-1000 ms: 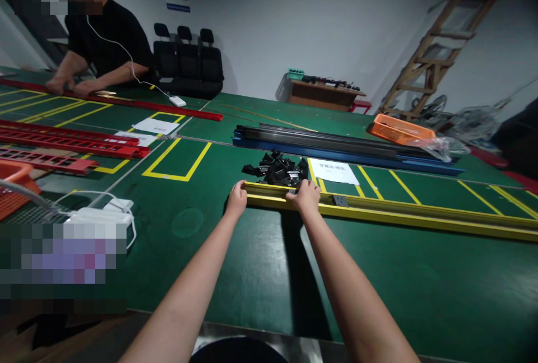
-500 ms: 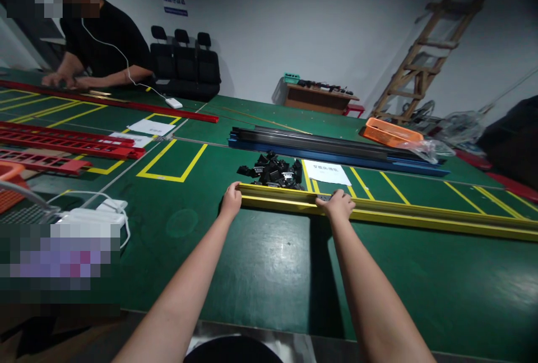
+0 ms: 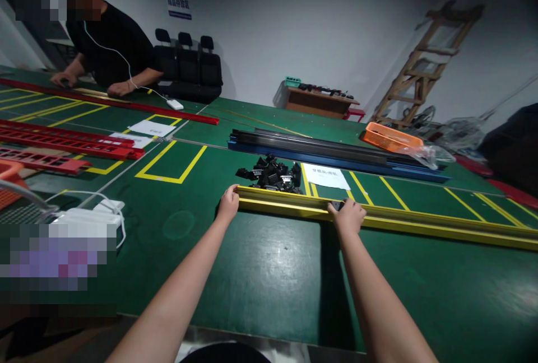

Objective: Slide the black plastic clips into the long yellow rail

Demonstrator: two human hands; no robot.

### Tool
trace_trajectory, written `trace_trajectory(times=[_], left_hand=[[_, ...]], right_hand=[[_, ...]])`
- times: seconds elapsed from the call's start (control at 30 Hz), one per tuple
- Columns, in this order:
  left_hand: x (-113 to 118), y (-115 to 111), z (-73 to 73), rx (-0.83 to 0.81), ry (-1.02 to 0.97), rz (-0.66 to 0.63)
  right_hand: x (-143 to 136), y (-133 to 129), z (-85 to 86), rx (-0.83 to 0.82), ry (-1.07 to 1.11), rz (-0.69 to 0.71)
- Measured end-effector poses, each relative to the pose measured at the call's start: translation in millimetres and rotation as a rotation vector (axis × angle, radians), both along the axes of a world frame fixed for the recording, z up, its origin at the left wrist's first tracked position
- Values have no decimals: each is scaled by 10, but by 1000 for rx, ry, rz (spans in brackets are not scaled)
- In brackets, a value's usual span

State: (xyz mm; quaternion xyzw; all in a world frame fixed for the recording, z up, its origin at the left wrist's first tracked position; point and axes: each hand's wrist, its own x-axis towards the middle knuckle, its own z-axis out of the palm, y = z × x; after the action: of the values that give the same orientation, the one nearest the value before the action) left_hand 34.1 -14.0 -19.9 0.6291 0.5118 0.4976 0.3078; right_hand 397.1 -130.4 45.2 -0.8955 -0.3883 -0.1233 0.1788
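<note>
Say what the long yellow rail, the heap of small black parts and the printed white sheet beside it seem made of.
Long yellow grooved rail: probably coated metal, from its crisp edges and satin sheen. Heap of small black angular parts: likely glossy plastic, given bright highlights; possibly metal. Printed white sheet: apparently matt paper, thin with dark characters.

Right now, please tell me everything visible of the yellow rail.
The yellow rail is long, straight, channel-shaped and metal-looking. It lies across the green table, in front of a pile of black parts; its right end runs out of view. The left hand holds its left end. The right hand touches it farther along, beside a small dark block in its channel.
</note>
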Motion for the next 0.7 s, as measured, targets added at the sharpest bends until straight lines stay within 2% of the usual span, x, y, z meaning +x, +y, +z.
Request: trace_trajectory(times=[0.1, 0.2, 0.33, 0.4, 0.47, 0.6, 0.7], left_hand=[[7, -28, 7, -20, -31, 1], [1, -22, 32, -73, -134, -13], [-59, 156, 104, -165, -310, 53], [-92, 314, 167, -166, -290, 112], [-102, 490, 240, -125, -182, 105], [-37, 831, 350, 54, 173, -110], [31, 1050, 371, 82, 331, -259]], right_hand=[[-210, 15, -64, 79, -55, 207], [-530, 126, -59, 137, -56, 455], [-943, 311, -22, 173, -45, 690], [-1064, 357, -50, 179, -49, 700], [-1117, 366, -104, 179, -58, 673], [-1110, 350, -187, 172, -80, 656], [-1097, 352, -194, 164, -84, 648]])
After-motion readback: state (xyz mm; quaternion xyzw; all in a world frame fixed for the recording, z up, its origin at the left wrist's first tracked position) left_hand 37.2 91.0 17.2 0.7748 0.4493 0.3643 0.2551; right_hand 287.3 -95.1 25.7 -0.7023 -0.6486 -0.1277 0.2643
